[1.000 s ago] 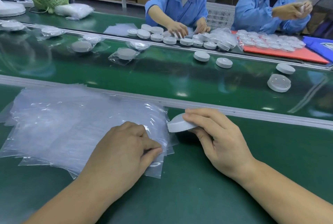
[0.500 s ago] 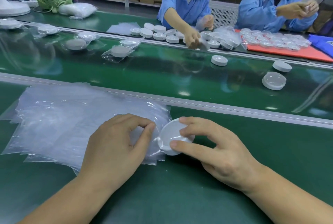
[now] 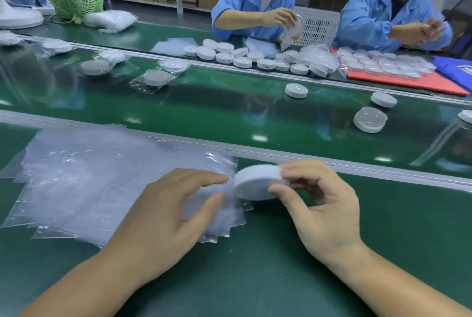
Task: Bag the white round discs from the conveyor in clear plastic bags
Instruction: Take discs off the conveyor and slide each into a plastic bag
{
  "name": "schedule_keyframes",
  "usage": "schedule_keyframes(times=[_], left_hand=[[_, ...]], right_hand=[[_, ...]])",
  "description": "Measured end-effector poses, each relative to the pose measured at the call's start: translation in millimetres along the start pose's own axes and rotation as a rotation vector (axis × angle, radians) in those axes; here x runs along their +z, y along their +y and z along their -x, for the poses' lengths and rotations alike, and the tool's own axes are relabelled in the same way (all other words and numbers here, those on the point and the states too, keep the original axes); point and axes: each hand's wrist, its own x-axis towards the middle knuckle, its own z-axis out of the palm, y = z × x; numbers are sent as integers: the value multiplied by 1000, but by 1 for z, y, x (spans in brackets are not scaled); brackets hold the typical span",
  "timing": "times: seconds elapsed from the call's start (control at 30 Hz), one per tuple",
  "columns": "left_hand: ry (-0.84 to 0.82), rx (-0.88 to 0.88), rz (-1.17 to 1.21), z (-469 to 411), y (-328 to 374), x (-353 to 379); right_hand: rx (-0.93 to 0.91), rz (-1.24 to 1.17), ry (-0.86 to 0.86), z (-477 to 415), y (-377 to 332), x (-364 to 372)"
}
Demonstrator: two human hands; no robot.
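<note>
- My right hand point(image 3: 324, 212) grips a white round disc point(image 3: 255, 184) by its rim, fingers point(image 3: 296, 167) curled over the far edge and thumb on the near one. The disc is tilted, just right of the bag stack and above the green counter point(image 3: 255, 278).
- My left hand point(image 3: 166, 219) rests on the fanned stack of clear bags point(image 3: 89, 176), thumb and forefinger spread apart and nearly straight. It grips nothing I can make out, and the bag mouth beneath is blurred.
- On the conveyor point(image 3: 229, 117) beyond the rail, bagged discs point(image 3: 155, 79), one disc to a bag, lie at far left. Three loose discs point(image 3: 296, 90) sit unbagged at right.
- On the far side, more bare discs are heaped along the rail, and a red sheet point(image 3: 434, 87) at far right carries rows of discs already in bags.
- A white slatted basket point(image 3: 316, 25) stands behind them; its contents are hidden.
- Half a second ago the disc faced up at me and touched the top bag's edge. Now it is turned flatter and sits a little farther right.
- My left thumb and forefinger, then closed together on the plastic, have parted.
- The worker point(image 3: 255, 2) opposite, then reaching down toward the belt, now holds a bag up in both hands.
</note>
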Motion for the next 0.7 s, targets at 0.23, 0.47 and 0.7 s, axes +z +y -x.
schedule_keyframes(times=[0.23,0.47,0.7], left_hand=[[-213,57,-265,1,-14,2],[-88,-29,-155,1,-11,4],[-92,-98,-8,1,-9,-4]], right_hand=[[243,-68,90,-4,15,-3],[-7,83,-53,0,9,0],[49,59,-29,-1,11,-2]])
